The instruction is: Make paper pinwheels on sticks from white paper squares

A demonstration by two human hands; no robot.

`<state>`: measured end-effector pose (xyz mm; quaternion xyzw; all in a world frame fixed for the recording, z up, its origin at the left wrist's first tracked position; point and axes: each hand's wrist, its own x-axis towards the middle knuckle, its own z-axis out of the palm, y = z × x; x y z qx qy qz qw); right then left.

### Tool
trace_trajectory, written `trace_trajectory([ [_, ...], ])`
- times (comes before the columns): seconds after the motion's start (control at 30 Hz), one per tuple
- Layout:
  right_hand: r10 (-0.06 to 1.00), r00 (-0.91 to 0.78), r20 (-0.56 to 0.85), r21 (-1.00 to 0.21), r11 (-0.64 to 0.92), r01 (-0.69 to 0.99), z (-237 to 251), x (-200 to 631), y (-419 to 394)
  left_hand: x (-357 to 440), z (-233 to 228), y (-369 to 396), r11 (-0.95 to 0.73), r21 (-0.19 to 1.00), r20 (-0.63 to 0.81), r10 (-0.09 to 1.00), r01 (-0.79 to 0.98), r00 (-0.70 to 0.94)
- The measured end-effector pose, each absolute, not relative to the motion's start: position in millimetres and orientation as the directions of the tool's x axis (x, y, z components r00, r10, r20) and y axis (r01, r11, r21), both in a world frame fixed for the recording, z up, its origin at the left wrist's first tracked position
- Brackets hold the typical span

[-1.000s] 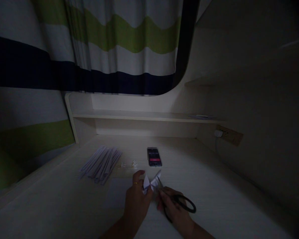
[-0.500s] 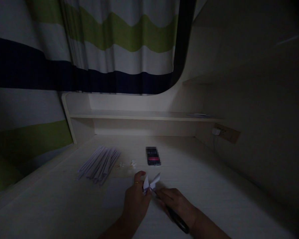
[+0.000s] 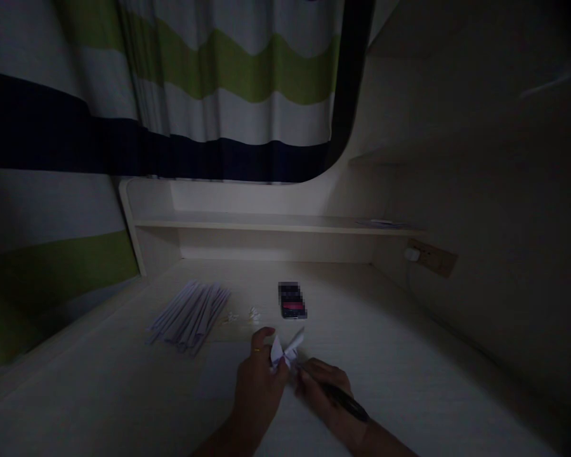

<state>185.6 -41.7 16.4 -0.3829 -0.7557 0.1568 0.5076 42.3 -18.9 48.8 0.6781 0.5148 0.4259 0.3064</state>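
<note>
- Folded paper piece [image 3: 284, 353]: white, held just above bench [image 3: 433, 381], near front centre, betw. both hands.
- Left hand [image 3: 259, 381]: fingers pinched on paper; ring on one finger.
- Right hand [image 3: 326, 390]: closed round dark scissors [image 3: 345, 403], tips at paper edge.
- Behind, on bench: paper strips [image 3: 190, 308] in bundle, small scraps [image 3: 242, 315], phone [image 3: 292, 300].

Left hand [image 3: 257, 387] pinches folded paper [image 3: 284, 353]; right hand [image 3: 324, 393] grips black scissors [image 3: 345, 405].
</note>
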Motion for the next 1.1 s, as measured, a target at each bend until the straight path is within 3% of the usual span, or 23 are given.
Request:
trace_trajectory([
  [0.17,0.845,-0.051,0.532,-0.787,0.515,0.339,26,173,-48,42,52,-19,-0.294,0.826,0.307,0.95,0.482,0.054],
  [0.33,0.839,-0.05,0.542,-0.78,0.524,0.343,25,176,-45,43,52,-20,-0.282,0.832,0.293,0.955,0.478,0.053],
  [0.4,0.771,-0.164,0.615,-0.674,0.623,0.397,23,183,-41,43,50,-19,-0.294,0.828,0.29,0.953,0.478,0.083],
  [0.47,0.647,-0.328,0.688,-0.49,0.748,0.448,21,191,-36,43,49,-18,-0.299,0.816,0.276,0.953,0.495,0.123],
  [0.6,0.521,-0.543,0.659,-0.175,0.808,0.563,20,203,-29,41,47,-13,-0.284,0.807,0.243,0.959,0.518,0.148],
  [0.83,0.437,-0.634,0.637,0.024,0.811,0.584,22,207,-30,41,48,-12,-0.275,0.805,0.229,0.961,0.525,0.153],
  [0.97,0.448,-0.594,0.668,-0.034,0.816,0.577,17,206,-29,41,46,-13,-0.291,0.832,0.252,0.957,0.472,0.145],
  [1.1,0.533,-0.465,0.707,-0.265,0.809,0.525,11,202,-29,42,47,-14,-0.295,0.844,0.269,0.955,0.448,0.124],
])
